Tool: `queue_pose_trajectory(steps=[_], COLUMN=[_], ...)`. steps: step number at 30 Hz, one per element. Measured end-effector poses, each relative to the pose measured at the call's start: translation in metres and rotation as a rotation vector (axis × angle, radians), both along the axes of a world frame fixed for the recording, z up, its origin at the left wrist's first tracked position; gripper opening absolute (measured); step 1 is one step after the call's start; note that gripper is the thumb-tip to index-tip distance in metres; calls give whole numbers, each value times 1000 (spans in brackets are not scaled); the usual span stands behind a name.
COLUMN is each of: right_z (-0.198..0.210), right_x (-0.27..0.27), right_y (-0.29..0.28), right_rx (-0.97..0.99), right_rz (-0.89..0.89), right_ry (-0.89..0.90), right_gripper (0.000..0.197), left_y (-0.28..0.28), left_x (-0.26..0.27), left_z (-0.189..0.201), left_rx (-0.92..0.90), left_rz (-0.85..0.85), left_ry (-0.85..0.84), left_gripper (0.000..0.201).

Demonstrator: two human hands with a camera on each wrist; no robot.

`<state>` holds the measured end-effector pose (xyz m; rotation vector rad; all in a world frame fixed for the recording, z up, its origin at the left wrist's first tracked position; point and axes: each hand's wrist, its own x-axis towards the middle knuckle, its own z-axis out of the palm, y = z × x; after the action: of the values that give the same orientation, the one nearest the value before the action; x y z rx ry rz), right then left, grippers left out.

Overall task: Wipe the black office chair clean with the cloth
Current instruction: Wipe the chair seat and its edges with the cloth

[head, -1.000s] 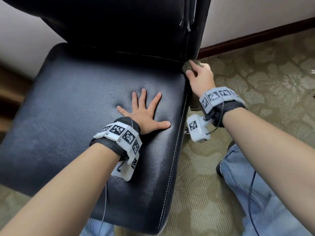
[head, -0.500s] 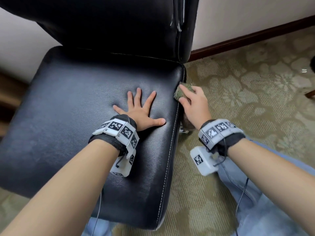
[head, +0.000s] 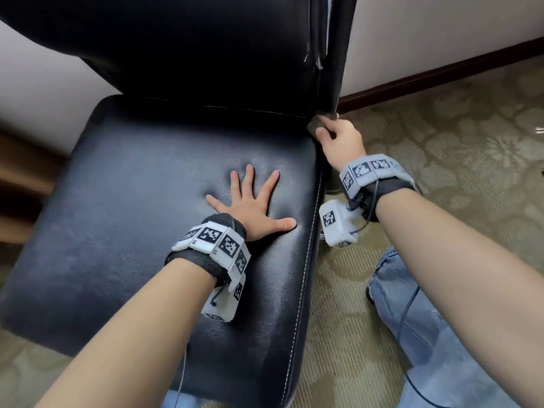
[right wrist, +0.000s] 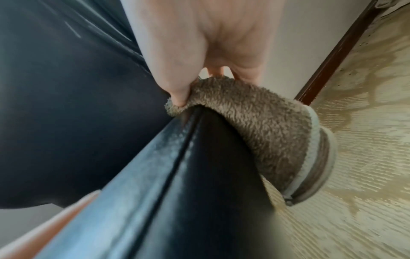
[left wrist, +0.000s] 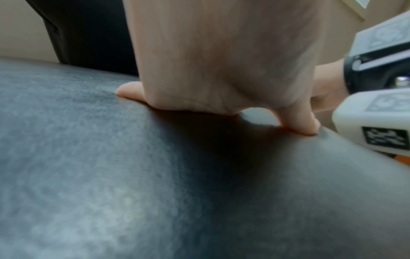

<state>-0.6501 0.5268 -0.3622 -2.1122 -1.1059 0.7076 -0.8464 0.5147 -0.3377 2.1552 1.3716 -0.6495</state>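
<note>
The black leather office chair fills the head view, seat below and backrest above. My left hand lies flat on the seat near its right side, fingers spread and pressing down; the left wrist view shows its palm on the leather. My right hand grips a brown fuzzy cloth at the seat's back right corner, where the seat meets the backrest. The cloth is folded over the seat's right edge seam, with my thumb on top. In the head view only a bit of the cloth shows.
Patterned beige carpet lies right of the chair, with a dark wood baseboard along the white wall. My knee in blue jeans is on the floor beside the seat's right edge. Wooden furniture stands at far left.
My right hand with the cloth slid forward along the seat's right edge half a second ago, then moved back to the rear corner. My left hand stayed flat on the seat.
</note>
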Motion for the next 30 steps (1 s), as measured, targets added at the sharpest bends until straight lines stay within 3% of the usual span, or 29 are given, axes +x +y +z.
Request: queue_pose_trajectory(steps=[9, 16, 18, 23, 28, 30], right_z=[0, 5, 2, -27, -56, -60], right_x=[-19, -9, 1, 12, 23, 21], right_y=[-57, -9, 1, 11, 20, 17], right_rx=[-40, -56, -55, -118, -213, -223], right_rz=[65, -6, -41, -147, -132, -153], right_ry=[15, -51, 45, 584, 603, 643], right_gripper=[41, 44, 53, 101, 122, 120], left_y=[-2, -2, -1, 0, 1, 1], left_x=[-1, 1, 0, 0, 0, 1], left_z=[1, 1, 0, -1, -1, 0], left_rx=[13, 10, 3, -9, -9, -15], left_rz=[-14, -5, -6, 0, -1, 1], left_ry=[3, -4, -7, -11, -3, 0], left_gripper=[97, 97, 97, 98, 98, 98])
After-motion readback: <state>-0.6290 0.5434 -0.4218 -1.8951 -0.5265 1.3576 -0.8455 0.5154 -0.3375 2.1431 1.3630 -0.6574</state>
